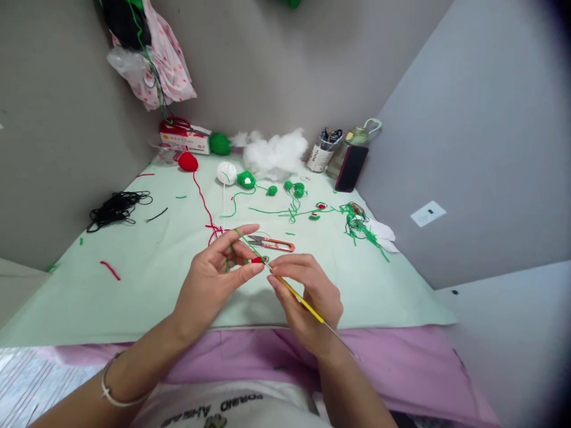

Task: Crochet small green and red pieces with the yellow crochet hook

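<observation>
My left hand (218,267) pinches a small red, white and green crochet piece (257,260) between thumb and fingers. Green yarn (244,239) runs over its raised index finger and down between the fingers. In my right hand (307,291) is a crochet hook (303,301) with a yellow grip, held like a pencil. The hook's metal tip meets the edge of the piece; whether a loop sits on it is too small to tell. Just beyond my hands lie orange-handled thread snips (274,243).
Behind are a red yarn ball (188,161), a white yarn ball (226,173), a green yarn ball (219,143) and white stuffing (276,151). Black yarn (118,209) lies left, tangled scraps (357,223) right. A phone (352,169) leans on a bottle (357,136) beside a pen cup (321,154).
</observation>
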Motion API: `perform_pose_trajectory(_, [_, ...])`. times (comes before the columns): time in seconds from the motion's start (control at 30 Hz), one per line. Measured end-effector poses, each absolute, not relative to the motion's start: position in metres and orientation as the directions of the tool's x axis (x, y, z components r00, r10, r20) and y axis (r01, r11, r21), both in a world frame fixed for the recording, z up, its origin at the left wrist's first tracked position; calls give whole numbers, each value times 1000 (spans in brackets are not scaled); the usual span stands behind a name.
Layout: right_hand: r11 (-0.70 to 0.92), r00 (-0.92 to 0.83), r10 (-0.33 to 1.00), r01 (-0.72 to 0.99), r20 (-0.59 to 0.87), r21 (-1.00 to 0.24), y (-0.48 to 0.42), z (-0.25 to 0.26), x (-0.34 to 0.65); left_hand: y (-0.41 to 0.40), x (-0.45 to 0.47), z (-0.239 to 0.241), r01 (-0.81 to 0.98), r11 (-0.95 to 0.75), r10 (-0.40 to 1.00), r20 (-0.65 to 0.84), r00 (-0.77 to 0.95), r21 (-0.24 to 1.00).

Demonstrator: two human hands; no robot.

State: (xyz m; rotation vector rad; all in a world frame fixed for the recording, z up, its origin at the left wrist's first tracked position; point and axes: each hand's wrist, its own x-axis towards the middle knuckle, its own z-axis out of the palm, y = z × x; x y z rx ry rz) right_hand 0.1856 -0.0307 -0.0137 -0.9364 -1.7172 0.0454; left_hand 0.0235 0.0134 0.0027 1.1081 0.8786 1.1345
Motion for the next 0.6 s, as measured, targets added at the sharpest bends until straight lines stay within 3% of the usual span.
perform_pose_trajectory(0.07, [663,-62,565,627,823,-408,-32,-15,184,11,26,3,-212,-3,984,41,174,977])
perform_pose_trajectory(0.17, [676,-111,434,696,894,-242,-32,-22,181,12,26,3,-323,235,923,-108,368,917])
perform_pose_trajectory(0.23, [704,-112,428,664,897,-254,-31,-24,182,15,24,2,-341,384,846,-178,503,858])
perform_pose_trajectory(0.3, [721,-90,491,600,866,-347,-31,-22,184,20,20,0,-335,421,810,-184,556,843])
perform_pose_trajectory(0.43, [712,-66,610,484,790,-509,-34,-14,190,26,14,0,-307,285,867,-107,487,908])
perform_pose_trajectory(0.6, [673,-81,674,478,735,-565,-39,-10,194,27,9,6,-97,30,926,9,376,995])
